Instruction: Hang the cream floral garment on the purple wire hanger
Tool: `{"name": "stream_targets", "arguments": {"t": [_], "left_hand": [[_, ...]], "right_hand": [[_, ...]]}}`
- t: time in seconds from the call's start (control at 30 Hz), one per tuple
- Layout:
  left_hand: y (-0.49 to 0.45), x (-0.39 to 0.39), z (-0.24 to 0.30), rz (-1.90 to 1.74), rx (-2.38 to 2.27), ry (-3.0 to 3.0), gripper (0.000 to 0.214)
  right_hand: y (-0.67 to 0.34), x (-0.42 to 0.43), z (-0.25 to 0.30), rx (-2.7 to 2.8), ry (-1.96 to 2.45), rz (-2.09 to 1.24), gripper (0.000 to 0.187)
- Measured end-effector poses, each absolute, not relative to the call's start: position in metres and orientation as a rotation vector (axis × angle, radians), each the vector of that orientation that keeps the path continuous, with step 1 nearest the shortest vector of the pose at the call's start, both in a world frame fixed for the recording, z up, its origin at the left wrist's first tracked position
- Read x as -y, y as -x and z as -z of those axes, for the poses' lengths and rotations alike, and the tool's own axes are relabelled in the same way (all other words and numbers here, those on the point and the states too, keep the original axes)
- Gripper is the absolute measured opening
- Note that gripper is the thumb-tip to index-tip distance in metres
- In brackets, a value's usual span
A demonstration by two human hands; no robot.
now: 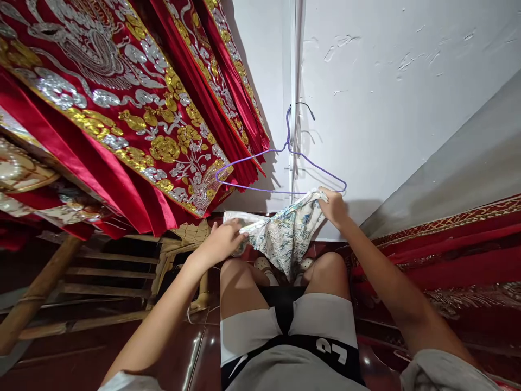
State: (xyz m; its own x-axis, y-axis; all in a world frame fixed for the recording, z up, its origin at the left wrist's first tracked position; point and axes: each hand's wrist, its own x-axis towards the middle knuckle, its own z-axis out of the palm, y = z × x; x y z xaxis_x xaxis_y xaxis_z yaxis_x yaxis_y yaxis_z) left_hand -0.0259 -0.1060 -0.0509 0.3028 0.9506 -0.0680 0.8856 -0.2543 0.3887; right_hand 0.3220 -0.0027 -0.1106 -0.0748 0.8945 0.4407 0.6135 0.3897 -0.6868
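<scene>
A thin white garment with a blue, green and yellow print (287, 239) is stretched between my hands above my knees, its lower part drooping to a point. My left hand (222, 239) has its fingers on the garment's left end, partly bent around the edge. Raised higher, my right hand (334, 206) pinches the upper right corner. A purple wire hanger (260, 190) hangs upright before the white wall, just above the garment. Its lower right corner is close to my right hand; whether they touch, I cannot tell. The garment's exact kind is unclear.
Red cloths with gold and silver embroidery (163, 125) hang at the upper left. Below them stands a bamboo chair (109, 274). A white wall (386, 108) rises in front, with a vertical strip (292, 65). More red fabric (459, 250) lies along the right side.
</scene>
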Motion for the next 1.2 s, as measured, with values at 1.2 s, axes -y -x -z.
{"name": "stream_targets", "arguments": {"t": [1.2], "left_hand": [[0.053,0.049,0.034,-1.277,-1.924,-1.917,0.030]], "right_hand": [[-0.310,0.055,0.091,1.466,1.379,-0.655,0.018]]}}
